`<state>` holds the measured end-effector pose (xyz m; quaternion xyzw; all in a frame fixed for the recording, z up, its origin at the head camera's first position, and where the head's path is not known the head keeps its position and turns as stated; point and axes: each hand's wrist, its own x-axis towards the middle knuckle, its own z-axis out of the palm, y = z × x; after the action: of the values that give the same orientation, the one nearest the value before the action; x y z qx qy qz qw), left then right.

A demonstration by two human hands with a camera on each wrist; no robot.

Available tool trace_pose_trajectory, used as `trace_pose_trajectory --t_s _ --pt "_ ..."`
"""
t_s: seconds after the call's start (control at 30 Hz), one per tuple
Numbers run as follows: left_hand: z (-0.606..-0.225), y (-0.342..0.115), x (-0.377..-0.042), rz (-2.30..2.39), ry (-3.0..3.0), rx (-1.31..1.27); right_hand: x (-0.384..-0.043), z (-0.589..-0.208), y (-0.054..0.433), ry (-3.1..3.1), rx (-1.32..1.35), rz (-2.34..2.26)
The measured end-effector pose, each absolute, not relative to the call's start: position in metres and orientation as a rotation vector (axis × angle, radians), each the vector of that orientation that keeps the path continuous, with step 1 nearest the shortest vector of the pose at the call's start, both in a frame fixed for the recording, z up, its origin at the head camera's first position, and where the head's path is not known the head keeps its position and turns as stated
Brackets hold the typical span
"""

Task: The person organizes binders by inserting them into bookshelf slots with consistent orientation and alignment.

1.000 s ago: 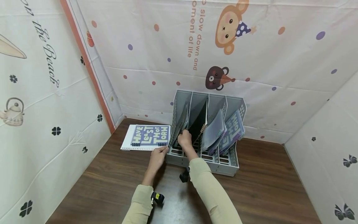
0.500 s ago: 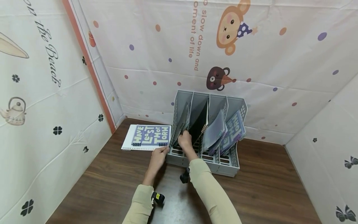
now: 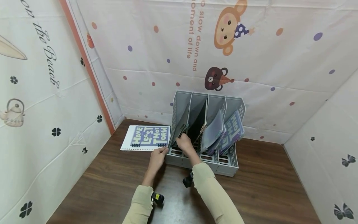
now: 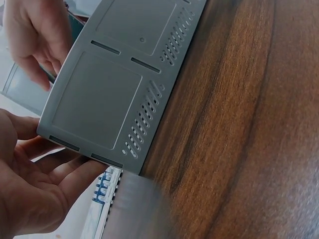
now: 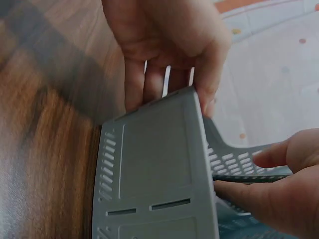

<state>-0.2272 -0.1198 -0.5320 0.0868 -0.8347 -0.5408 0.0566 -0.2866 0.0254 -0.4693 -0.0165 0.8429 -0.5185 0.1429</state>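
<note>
A grey file organizer (image 3: 223, 170) with upright dividers stands on the table. My left hand (image 3: 157, 159) holds its front left corner, thumb on the upper edge and fingers curled against the front wall. My right hand (image 3: 185, 143) reaches into the left part of the organizer. In the right wrist view, its thumb and a finger lie on either side of a thin dark edge (image 5: 256, 178), seemingly a notebook's; contact is partly hidden. A spiral notebook (image 3: 183, 118) leans in the leftmost compartment, a black notebook (image 3: 198, 124) in the compartment beside it.
Spiral notebooks with translucent covers (image 3: 213, 130) and a blue lettered notebook (image 3: 231, 132) lean in the right compartments. Left of the organizer, another lettered notebook (image 3: 149, 136) lies on a white spiral pad (image 3: 126, 144). Printed cloth (image 3: 151, 102) hangs behind the brown table (image 3: 268, 174).
My right hand has shifted slightly left and down inside the organizer, its wrist turning. The notebook in the leftmost compartment has tilted a little. My left hand stays at the corner.
</note>
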Motion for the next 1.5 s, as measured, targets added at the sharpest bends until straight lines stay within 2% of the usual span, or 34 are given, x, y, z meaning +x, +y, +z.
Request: trace_pose_trajectory --t_s 0.33,0.73,1.1,1.3,1.5 --pt "-0.533 -0.12 -0.228 -1.63 -2.54 0.269 -0.253 -0.454 0.03 2.328 -0.163 -1.539" --pt "-0.535 -0.132 -0.226 -1.602 -2.588 0.128 -0.207 -0.458 0.03 2.502 -0.529 -1.465" --pt "-0.535 -0.206 -0.23 -1.4 -2.521 0.329 -0.173 -0.474 0.021 2.651 -0.81 -1.266" --pt "-0.537 -0.247 -0.244 -1.296 -2.528 0.495 -0.169 -0.479 0.012 2.623 -0.834 -1.202" --pt "-0.531 -0.265 -0.259 -1.364 -2.636 0.611 -0.169 -0.483 0.005 2.612 -0.839 -1.182"
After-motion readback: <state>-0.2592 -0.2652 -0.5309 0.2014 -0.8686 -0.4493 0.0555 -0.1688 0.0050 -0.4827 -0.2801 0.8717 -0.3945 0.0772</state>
